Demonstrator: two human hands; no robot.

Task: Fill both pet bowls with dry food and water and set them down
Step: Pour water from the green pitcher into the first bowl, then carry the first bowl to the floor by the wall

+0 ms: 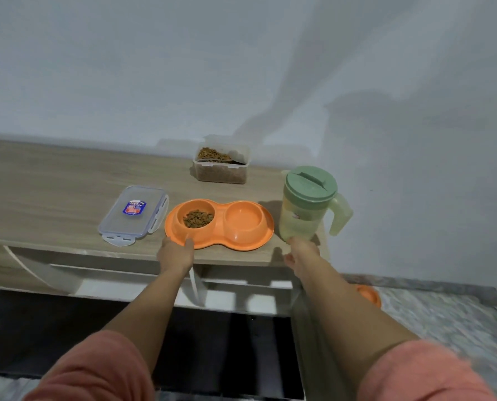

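Head camera looks forward and down, close over the wooden counter (53, 198).

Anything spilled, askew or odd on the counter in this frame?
No spills. The food container stands open at the back, its lid lying flat beside the orange double bowl. The pitcher stands upright near the counter's right end. Nothing else stands out.

Looked like a home, not a lab or shop. Evidence: plain painted wall (154, 68), low wood-grain cabinet with a tabletop (53, 198) and white drawer fronts (125, 279) below, speckled stone floor (444, 314) at right. Household stuff on top: orange double pet bowl (221, 235) with kibble (198, 219) in its left cup, clip-lock food container (221, 167) with its lid (132, 215) off beside it, green plastic pitcher (308, 204). Another orange dish (370, 295) sat on the floor.
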